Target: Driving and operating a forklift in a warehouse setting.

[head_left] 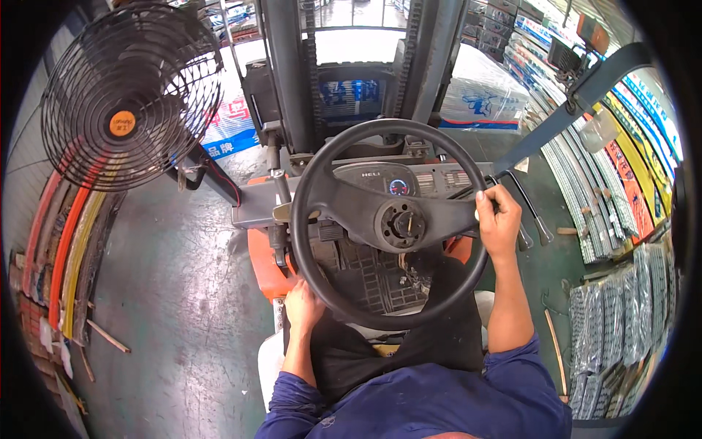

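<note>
A large black steering wheel (387,127) with a bare round hub fills the middle of the view. On the right side of its rim, my right hand (499,223) is closed, thumb on top and fingers wrapped over the outer edge. My left hand (303,304) lies low beside the wheel's lower left rim, next to my thigh and the seat edge. Its fingers are mostly hidden, so whether it holds anything is unclear. Behind the wheel sits a dashboard with a small lit gauge (398,187). Black control levers (532,208) stand right of my right hand.
A black wire-caged fan (123,124) hangs at upper left. The forklift's mast (291,80) rises ahead, with wrapped stacks (482,91) beyond it. Long bundled strips (585,183) line the right; coloured strips (67,249) lean at left. Sticks (108,336) lie on the green floor.
</note>
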The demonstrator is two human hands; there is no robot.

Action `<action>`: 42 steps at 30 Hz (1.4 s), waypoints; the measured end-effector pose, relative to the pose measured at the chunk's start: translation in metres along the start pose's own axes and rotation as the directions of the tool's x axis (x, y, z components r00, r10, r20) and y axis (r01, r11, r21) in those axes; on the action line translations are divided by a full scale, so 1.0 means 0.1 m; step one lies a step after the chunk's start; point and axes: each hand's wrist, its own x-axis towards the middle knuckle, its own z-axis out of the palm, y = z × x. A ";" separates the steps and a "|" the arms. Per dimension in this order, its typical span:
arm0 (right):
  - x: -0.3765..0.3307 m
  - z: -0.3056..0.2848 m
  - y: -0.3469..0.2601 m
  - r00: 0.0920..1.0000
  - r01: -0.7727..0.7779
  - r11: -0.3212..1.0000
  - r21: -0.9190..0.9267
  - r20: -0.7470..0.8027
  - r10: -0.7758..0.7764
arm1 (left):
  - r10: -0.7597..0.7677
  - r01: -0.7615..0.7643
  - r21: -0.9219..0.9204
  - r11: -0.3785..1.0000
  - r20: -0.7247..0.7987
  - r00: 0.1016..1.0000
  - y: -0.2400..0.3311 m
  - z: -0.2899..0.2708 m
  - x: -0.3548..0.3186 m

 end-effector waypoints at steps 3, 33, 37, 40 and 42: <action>0.44 0.57 0.14 0.999 0.018 0.999 -0.041 0.027 -0.017 | -0.048 0.046 0.023 0.999 0.083 0.995 -0.29 0.08 0.49; 3.74 6.46 1.13 0.636 0.367 0.819 0.442 0.523 -0.567 | -0.069 0.065 0.094 0.993 0.040 0.997 -2.81 1.62 7.60; 4.51 7.18 1.59 0.679 0.300 0.837 0.458 0.513 -0.524 | -0.083 0.084 0.061 0.995 -0.017 0.996 -3.08 1.83 8.75; 5.11 7.82 1.85 0.695 0.296 0.836 0.463 0.496 -0.521 | -0.112 0.114 0.039 0.993 -0.034 0.993 -3.23 1.97 9.59; 5.52 8.26 2.03 0.710 0.288 0.838 0.463 0.485 -0.511 | -0.124 0.125 0.015 0.992 -0.052 0.991 -3.37 2.09 10.17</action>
